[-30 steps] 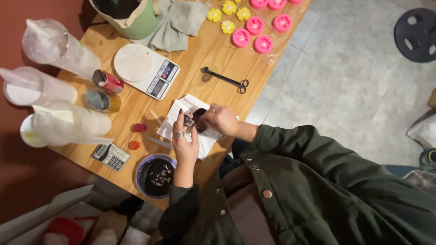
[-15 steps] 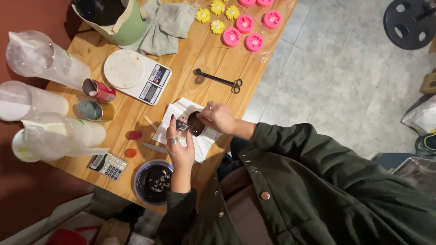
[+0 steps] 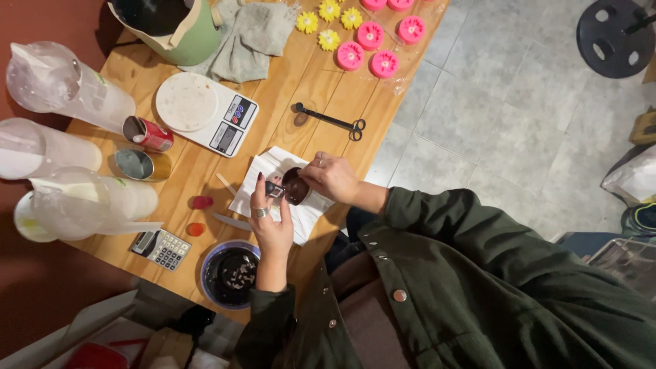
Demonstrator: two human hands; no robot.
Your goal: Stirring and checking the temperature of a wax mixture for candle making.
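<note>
My left hand (image 3: 270,222), with a ring on one finger, pinches a small dark piece (image 3: 274,190) against a small dark round cup (image 3: 296,186). My right hand (image 3: 331,178) grips that cup from the other side. Both hands hover over a white paper napkin (image 3: 263,171) on the wooden table (image 3: 321,96). What is inside the cup is hidden. A dark bowl of black lumpy stuff (image 3: 231,273) stands at the table edge, just below my left wrist.
A white kitchen scale (image 3: 205,113), a black long-handled trimmer (image 3: 331,121), a calculator (image 3: 162,249), two tins (image 3: 147,133), several clear plastic jugs (image 3: 68,92), a green pot (image 3: 171,27), a grey cloth (image 3: 249,37), and pink (image 3: 369,34) and yellow (image 3: 329,10) flower shapes. Grey tiled floor lies to the right.
The hands stay together over the napkin with the dark cup between them. The whole view has drifted slightly; nothing on the table has moved.
</note>
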